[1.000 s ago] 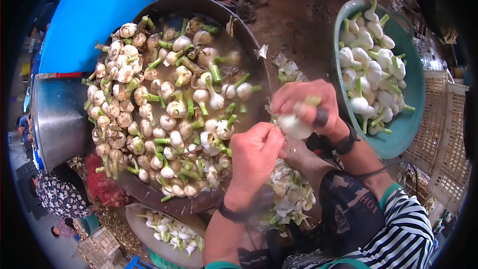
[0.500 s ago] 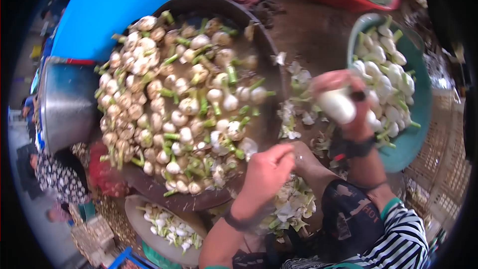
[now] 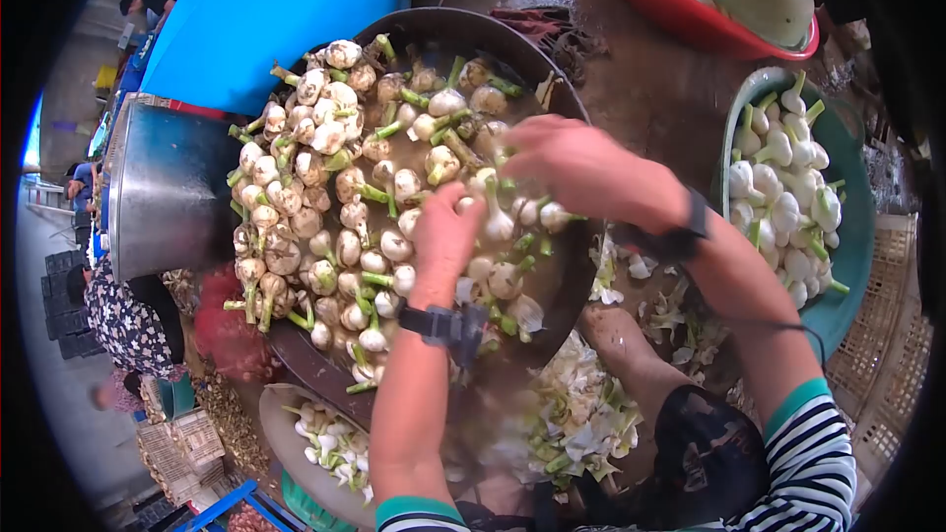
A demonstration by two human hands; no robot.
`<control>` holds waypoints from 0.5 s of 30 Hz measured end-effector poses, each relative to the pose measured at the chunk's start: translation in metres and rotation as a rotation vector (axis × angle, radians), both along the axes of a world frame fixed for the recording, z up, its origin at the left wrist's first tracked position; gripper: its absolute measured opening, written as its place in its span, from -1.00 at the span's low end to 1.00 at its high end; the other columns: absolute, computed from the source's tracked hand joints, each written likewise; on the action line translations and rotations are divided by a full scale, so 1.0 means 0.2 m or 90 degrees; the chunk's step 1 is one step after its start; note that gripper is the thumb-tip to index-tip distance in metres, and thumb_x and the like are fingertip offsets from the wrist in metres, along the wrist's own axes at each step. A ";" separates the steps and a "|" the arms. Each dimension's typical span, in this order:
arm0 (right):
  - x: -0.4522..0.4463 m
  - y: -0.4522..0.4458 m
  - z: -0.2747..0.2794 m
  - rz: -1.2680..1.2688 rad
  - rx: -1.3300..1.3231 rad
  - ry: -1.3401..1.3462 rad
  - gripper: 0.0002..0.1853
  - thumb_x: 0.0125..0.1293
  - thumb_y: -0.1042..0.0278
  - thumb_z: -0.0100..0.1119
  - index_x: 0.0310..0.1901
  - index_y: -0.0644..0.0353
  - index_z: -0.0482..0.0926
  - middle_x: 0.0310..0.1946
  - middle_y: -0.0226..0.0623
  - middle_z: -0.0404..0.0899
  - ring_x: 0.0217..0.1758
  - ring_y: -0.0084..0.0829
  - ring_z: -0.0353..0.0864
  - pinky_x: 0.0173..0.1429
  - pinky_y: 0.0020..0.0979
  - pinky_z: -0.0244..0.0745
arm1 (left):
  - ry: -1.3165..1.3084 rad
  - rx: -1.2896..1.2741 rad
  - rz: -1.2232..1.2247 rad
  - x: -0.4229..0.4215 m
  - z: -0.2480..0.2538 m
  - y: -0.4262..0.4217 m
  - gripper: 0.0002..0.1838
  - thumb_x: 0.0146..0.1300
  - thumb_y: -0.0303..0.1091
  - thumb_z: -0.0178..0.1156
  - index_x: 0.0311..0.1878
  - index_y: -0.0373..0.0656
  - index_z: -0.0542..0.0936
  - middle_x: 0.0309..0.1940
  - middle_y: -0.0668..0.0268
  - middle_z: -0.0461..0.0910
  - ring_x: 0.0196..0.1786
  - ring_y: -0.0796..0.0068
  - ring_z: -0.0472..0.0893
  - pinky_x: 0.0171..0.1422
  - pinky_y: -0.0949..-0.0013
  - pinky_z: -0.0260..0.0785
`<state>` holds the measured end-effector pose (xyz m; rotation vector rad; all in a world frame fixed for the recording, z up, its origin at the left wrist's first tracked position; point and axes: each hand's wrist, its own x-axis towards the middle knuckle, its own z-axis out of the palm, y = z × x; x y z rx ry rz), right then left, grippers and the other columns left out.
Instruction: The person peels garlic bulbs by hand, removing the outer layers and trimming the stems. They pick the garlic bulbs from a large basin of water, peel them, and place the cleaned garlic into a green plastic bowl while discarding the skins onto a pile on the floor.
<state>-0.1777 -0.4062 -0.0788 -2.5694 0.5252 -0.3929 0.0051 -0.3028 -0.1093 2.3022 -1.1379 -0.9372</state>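
Note:
A wide dark basin [image 3: 570, 320] holds murky water and a heap of garlic bulbs [image 3: 281, 182] with short green stems, many of them soiled. My left hand [image 3: 448, 236] is over the middle of the heap, its fingers curled together; what they hold, if anything, is hidden. Above and to the right, my right hand [image 3: 562, 163] reaches over the bulbs with its fingertips blurred, and its grip cannot be made out. Clean white bulbs [image 3: 783, 207] fill a green basin [image 3: 855, 227] at the right.
Peeled skins [image 3: 581, 414] lie near my bare leg. A red basin [image 3: 680, 20] is at the top right, a blue container [image 3: 266, 30] and metal pot [image 3: 168, 187] at the left. A smaller basin [image 3: 281, 424] holds more bulbs. A person in a floral top [image 3: 123, 320] is at far left.
Both hands have moved over the large basin. The white bulb that was in my right hand is no longer seen there. The view has shifted, so the basins appear lower and farther right.

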 end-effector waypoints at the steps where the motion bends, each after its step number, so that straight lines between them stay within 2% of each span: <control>1: 0.12 -0.03 -0.04 0.082 -0.051 0.102 -0.61 -0.08 0.56 0.15 -0.14 0.04 0.64 -0.01 -0.25 0.54 0.19 -0.26 0.41 0.10 -0.25 0.40 | -0.101 0.014 -0.070 0.03 -0.14 0.03 -0.61 0.06 -0.25 0.24 -0.03 -0.17 0.59 -0.24 0.20 0.59 -0.22 0.40 0.60 -0.03 0.30 0.44; 3: 0.33 -0.06 -0.12 0.086 -0.128 0.403 -0.75 -0.03 0.47 0.17 -0.26 0.01 0.67 -0.06 -0.32 0.54 0.15 -0.32 0.39 0.06 -0.22 0.36 | -0.190 -0.153 -0.101 0.04 -0.24 0.12 -0.59 0.00 -0.20 0.27 -0.06 -0.16 0.60 -0.24 0.13 0.57 -0.19 0.29 0.59 -0.01 0.28 0.43; 4: 0.35 -0.07 -0.17 0.080 -0.170 0.384 -0.80 0.01 0.43 0.16 -0.28 0.04 0.68 -0.12 -0.34 0.57 0.09 -0.32 0.44 0.02 -0.24 0.38 | -0.135 -0.131 -0.100 0.07 -0.25 0.15 -0.56 -0.01 -0.18 0.28 -0.06 -0.21 0.59 -0.22 0.10 0.57 -0.17 0.21 0.59 0.01 0.27 0.42; 6: 0.36 -0.08 -0.22 0.075 -0.256 0.351 -0.84 0.10 0.34 0.13 -0.32 0.10 0.68 -0.25 -0.37 0.63 -0.02 -0.31 0.53 -0.07 -0.28 0.41 | -0.089 -0.128 -0.117 0.11 -0.26 0.18 -0.53 -0.02 -0.18 0.28 -0.04 -0.23 0.58 -0.18 0.10 0.57 -0.15 0.21 0.59 0.02 0.28 0.42; 8: 0.40 -0.11 -0.25 0.089 -0.248 0.408 -0.84 0.12 0.34 0.12 -0.34 0.12 0.68 -0.31 -0.33 0.65 -0.08 -0.28 0.58 -0.10 -0.27 0.44 | -0.093 -0.160 -0.160 0.12 -0.28 0.22 -0.54 0.03 -0.24 0.27 -0.02 -0.30 0.56 -0.10 0.12 0.59 -0.08 0.27 0.60 0.06 0.33 0.42; 9: 0.42 -0.13 -0.24 0.092 -0.245 0.436 -0.84 0.13 0.34 0.12 -0.35 0.14 0.67 -0.34 -0.32 0.65 -0.12 -0.27 0.61 -0.11 -0.26 0.46 | -0.029 -0.144 -0.113 0.12 -0.27 0.23 -0.57 0.05 -0.26 0.26 -0.03 -0.32 0.57 -0.09 0.12 0.59 -0.05 0.29 0.59 0.07 0.34 0.42; 11: 0.42 -0.16 -0.23 0.014 -0.139 0.415 -0.81 0.06 0.30 0.19 -0.28 0.12 0.66 -0.33 -0.28 0.64 -0.11 -0.23 0.59 -0.03 -0.24 0.44 | 0.103 -0.109 -0.021 0.12 -0.25 0.25 -0.61 0.10 -0.31 0.25 -0.04 -0.34 0.57 -0.08 0.13 0.59 0.00 0.35 0.58 0.08 0.37 0.41; 12: 0.41 -0.18 -0.24 -0.024 -0.084 0.403 -0.77 0.02 0.29 0.22 -0.25 0.11 0.66 -0.33 -0.27 0.63 -0.11 -0.22 0.58 0.01 -0.23 0.42 | 0.136 -0.102 0.015 0.12 -0.24 0.27 -0.55 0.14 -0.34 0.25 0.08 -0.35 0.49 0.03 0.12 0.52 0.07 0.38 0.54 0.07 0.38 0.41; 13: 0.38 -0.21 -0.18 -0.068 0.023 0.357 -0.73 0.04 0.34 0.22 -0.18 0.18 0.62 -0.28 -0.17 0.63 -0.18 -0.13 0.59 -0.02 -0.32 0.46 | 0.100 -0.161 0.011 0.11 -0.19 0.28 -0.49 0.13 -0.36 0.26 0.15 -0.34 0.43 0.05 0.11 0.49 0.07 0.37 0.53 0.08 0.37 0.42; 15: 0.25 -0.21 -0.04 -0.129 0.199 0.164 -0.73 0.10 0.38 0.19 -0.15 0.25 0.59 -0.30 -0.20 0.63 -0.23 -0.23 0.60 -0.05 -0.38 0.48 | 0.030 -0.281 0.008 0.05 -0.06 0.30 -0.34 0.11 -0.39 0.30 0.27 -0.31 0.29 0.11 0.11 0.43 0.08 0.35 0.52 0.08 0.36 0.43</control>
